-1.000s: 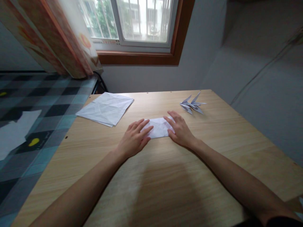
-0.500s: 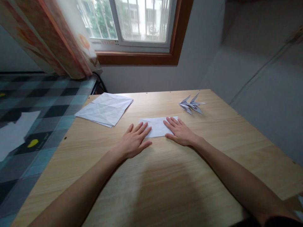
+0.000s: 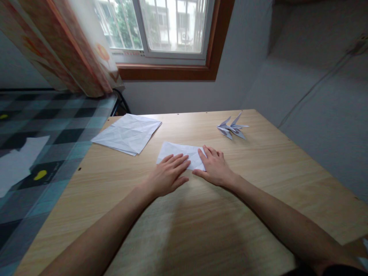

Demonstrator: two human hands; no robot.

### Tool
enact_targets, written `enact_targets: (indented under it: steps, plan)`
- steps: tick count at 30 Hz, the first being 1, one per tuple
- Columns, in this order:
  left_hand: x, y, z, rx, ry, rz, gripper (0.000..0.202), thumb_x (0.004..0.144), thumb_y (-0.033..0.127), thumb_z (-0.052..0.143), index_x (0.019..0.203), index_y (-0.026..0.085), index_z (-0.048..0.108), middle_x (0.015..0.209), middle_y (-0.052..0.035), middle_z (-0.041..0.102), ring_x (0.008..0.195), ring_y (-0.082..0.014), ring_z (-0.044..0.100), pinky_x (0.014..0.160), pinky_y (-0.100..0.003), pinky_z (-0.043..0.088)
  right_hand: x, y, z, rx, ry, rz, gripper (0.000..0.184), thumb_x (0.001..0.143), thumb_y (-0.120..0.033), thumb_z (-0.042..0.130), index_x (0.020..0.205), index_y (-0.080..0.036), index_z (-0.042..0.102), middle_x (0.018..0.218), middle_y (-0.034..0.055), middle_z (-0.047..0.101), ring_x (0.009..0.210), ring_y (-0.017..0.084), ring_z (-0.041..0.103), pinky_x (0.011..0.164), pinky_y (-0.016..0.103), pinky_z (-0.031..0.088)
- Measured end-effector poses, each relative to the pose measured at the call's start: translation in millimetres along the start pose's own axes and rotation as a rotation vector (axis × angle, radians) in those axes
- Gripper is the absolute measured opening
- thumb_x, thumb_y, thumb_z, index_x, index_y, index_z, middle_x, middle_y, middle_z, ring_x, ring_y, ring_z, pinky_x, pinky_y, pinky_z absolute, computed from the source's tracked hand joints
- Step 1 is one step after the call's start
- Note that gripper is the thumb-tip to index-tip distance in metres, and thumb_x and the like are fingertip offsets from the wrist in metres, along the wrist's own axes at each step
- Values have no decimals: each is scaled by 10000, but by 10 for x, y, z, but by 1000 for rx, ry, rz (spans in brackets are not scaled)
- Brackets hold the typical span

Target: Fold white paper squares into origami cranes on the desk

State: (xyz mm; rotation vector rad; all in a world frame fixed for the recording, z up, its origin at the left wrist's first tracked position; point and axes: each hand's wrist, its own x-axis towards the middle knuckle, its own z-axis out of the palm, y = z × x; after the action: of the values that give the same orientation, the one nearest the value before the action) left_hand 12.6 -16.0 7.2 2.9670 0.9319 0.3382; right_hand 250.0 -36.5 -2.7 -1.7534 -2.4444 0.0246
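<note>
A white folded paper strip [image 3: 179,150] lies flat on the wooden table, turned a little so its left end points away from me. My left hand [image 3: 168,174] rests palm down, its fingertips on the strip's near edge and left of its middle. On the strip's right end lies my right hand [image 3: 214,165], fingers spread and thumb along the near edge, covering that end. Neither hand grips anything; both are open.
Creased white square sheets [image 3: 128,132] are stacked at the table's back left. Folded paper cranes [image 3: 232,126] stand at the back right. Left of the table, a checkered cloth [image 3: 77,111] carries torn-looking white paper [image 3: 21,161]. A window [image 3: 172,27] is behind.
The paper strip has slid left and turned slightly, showing more of its left end. My right hand has shifted left with it; my left hand has moved slightly right and nearer me.
</note>
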Motion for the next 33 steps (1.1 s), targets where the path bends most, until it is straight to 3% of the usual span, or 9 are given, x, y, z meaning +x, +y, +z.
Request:
enact_targets:
  steps: [4, 10, 13, 17, 21, 24, 27, 29, 33]
  plan:
    - [5, 6, 25, -75, -54, -24, 494, 977, 471, 445, 1373, 194, 552, 1460, -118, 540, 1377, -298, 465, 1140, -518, 350, -35, -95, -71, 15, 95, -125, 691, 918, -616, 499, 1366, -89, 513, 1435, 255, 509, 1275, 383, 482, 1027, 555, 348]
    - [1, -37, 6, -107, -20, -91, 426, 962, 407, 482, 1294, 165, 592, 1427, -145, 562, 1364, -300, 483, 1139, -530, 358, -41, -39, -162, 1, 82, -469, 202, 944, -259, 541, 1061, -144, 659, 1084, 141, 709, 1012, 253, 629, 899, 373, 439]
    - [10, -43, -11, -111, -22, -95, 384, 956, 391, 493, 1234, 152, 606, 1406, -152, 574, 1347, -302, 500, 1126, -536, 372, -32, -9, -133, -15, 101, -513, 158, 932, -160, 522, 992, -156, 667, 965, 104, 723, 903, 217, 646, 813, 326, 446]
    - [8, -57, -11, -128, 27, -71, 271, 938, 377, 538, 1080, 166, 630, 1307, -134, 640, 1288, -283, 549, 1092, -508, 414, -20, -1, -62, 42, 224, -479, 196, 958, -149, 488, 917, -165, 679, 841, 83, 727, 798, 201, 651, 730, 309, 445]
    - [0, -56, -22, -114, 129, -32, 213, 938, 367, 551, 875, 180, 631, 1071, -101, 711, 1078, -243, 643, 954, -415, 496, -41, -56, -7, 327, 387, -489, 196, 977, -200, 492, 1025, -170, 679, 832, 70, 745, 746, 179, 662, 711, 289, 476]
    - [3, -40, -46, -53, 163, -29, 299, 970, 349, 495, 760, 182, 628, 870, -76, 697, 865, -211, 637, 807, -365, 502, -51, -79, 9, 475, 392, -441, 236, 959, -264, 539, 1144, -165, 647, 903, 82, 753, 762, 181, 674, 730, 291, 505]
    - [6, -38, -44, -67, 168, -57, 356, 984, 346, 465, 712, 180, 625, 783, -71, 664, 782, -198, 609, 739, -338, 485, -38, -46, 18, 521, 354, -281, 305, 944, -286, 546, 1207, -149, 616, 909, 87, 741, 735, 184, 666, 701, 290, 509]
    - [4, -45, -24, -126, 176, -104, 332, 988, 335, 448, 773, 177, 645, 782, -67, 666, 765, -193, 614, 732, -331, 489, -24, -15, 28, 538, 345, -168, 319, 958, -262, 496, 1244, -154, 591, 868, 64, 729, 693, 173, 651, 671, 277, 499]
    - [0, -55, 18, -195, 217, -241, 268, 972, 307, 465, 1145, 167, 615, 804, -43, 679, 757, -190, 637, 737, -328, 508, -8, -5, 40, 499, 317, -83, 352, 949, -229, 488, 1291, -177, 553, 807, 27, 701, 685, 174, 642, 686, 281, 506]
